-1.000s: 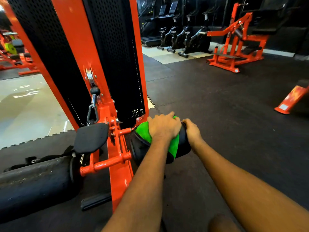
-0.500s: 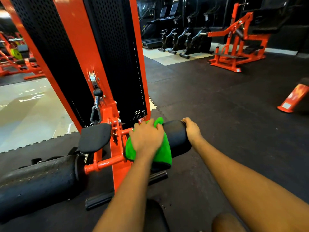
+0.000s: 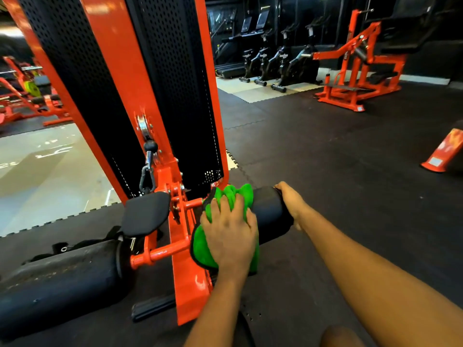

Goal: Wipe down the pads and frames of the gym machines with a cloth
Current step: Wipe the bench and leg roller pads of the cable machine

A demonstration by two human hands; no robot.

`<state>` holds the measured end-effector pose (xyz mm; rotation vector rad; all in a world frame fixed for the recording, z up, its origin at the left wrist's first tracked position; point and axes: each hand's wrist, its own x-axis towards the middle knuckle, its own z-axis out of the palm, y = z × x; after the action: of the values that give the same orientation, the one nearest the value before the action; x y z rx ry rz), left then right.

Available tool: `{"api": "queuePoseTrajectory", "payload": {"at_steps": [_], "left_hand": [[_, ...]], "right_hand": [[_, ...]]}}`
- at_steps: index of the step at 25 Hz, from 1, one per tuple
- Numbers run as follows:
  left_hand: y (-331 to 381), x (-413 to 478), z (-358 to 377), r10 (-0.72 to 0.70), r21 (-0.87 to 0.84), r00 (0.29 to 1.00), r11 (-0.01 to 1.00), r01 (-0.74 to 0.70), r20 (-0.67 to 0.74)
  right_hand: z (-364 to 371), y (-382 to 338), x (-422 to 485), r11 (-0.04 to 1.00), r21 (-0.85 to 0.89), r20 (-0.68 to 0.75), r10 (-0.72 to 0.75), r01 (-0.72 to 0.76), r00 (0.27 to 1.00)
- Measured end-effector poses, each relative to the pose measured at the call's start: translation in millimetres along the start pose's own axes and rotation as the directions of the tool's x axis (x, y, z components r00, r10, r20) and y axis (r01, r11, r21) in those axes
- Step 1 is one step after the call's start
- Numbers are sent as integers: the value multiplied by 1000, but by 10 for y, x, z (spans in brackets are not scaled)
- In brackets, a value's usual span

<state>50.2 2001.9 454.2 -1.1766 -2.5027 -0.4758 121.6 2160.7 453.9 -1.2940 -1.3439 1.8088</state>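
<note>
Green cloth (image 3: 240, 195) draped on the roller pad (image 3: 270, 209), at its inner end beside the orange frame (image 3: 186, 284).
Left grip (image 3: 229, 234) presses it down, fingers spread; right grip (image 3: 288, 200) clasps the pad's outer end. A small black pad (image 3: 146, 211) and second roller (image 3: 57, 279) sit left of the frame.

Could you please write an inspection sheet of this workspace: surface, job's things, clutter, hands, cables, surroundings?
Surface: black rubber floor mats; pale floor at left.
Job's things: green cloth lies over the inner end of the black roller pad, beside the orange frame.
Clutter: nothing seen.
Hands: left hand presses the cloth onto the pad; right hand grips the pad's outer end.
Cables: no loose cable seen; a carabiner hangs below the pulley.
Surroundings: exercise bikes and another orange machine behind.
</note>
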Motion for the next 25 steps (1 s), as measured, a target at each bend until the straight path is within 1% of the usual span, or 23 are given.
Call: {"api": "queuePoseTrajectory", "payload": {"at_steps": [1,3,4,6,7,9,10,11,12,13,14,15,16,17,18,19,20,21,22,23,25], "left_hand": [[12,-108,79,3,-13,1000,1000,-3,-19],[18,-186,165,27,-7,996,1000,-28,-89],[12,-189,195,40,8,992,999,-39,-116],[3,-189,200,28,3,987,1000,-28,-160],[27,-179,168,11,-20,987,1000,-15,-163],[157,-84,74,-28,-56,993,998,22,-116],[230,19,27,-34,-33,997,999,32,-75],[302,167,-2,-14,-9,999,1000,13,-34],[367,360,-31,15,-8,999,1000,-14,51],[414,567,-79,36,-38,984,999,-30,175],[446,742,-143,54,-90,949,996,-27,312],[470,873,-167,63,-129,908,992,-10,414],[485,955,-165,57,-153,876,988,18,478],[481,964,-141,48,-158,878,987,32,476],[469,886,-107,40,-133,911,991,17,411],[465,729,-61,40,-82,955,997,-17,293],[463,516,-30,45,-37,981,999,-39,186],[464,307,3,55,-33,992,998,-51,110],[469,143,33,69,-49,995,997,-66,70],[479,56,52,76,-65,995,995,-72,58],[514,91,32,44,-76,997,996,-39,66]], "right_hand": [[3,5,-8,999,29,2,19,-19,1000],[18,32,-19,995,104,-19,8,-6,1000],[20,54,-6,993,118,-39,-15,19,999],[56,93,-5,994,88,-82,-51,58,995],[58,104,-4,995,73,-95,-62,69,993],[69,126,41,993,83,-139,-70,82,988],[68,137,94,994,84,-155,-62,76,986],[68,122,89,993,82,-165,-67,81,984],[73,108,76,992,82,-166,-77,91,983],[78,95,62,991,73,-176,-96,110,980],[74,92,77,990,60,-197,-113,127,974],[64,95,77,990,47,-211,-123,136,970],[58,105,91,989,45,-218,-125,138,968],[53,96,72,990,35,-212,-127,137,969],[55,93,58,992,24,-217,-117,125,969],[51,106,61,994,16,-210,-105,111,972],[45,109,57,993,15,-211,-110,116,971],[26,106,51,992,3,-198,-123,126,972],[22,99,45,989,-5,-198,-146,148,969],[14,109,48,986,-16,-198,-165,165,966],[9,135,61,983,-26,-189,-186,184,964]]}}
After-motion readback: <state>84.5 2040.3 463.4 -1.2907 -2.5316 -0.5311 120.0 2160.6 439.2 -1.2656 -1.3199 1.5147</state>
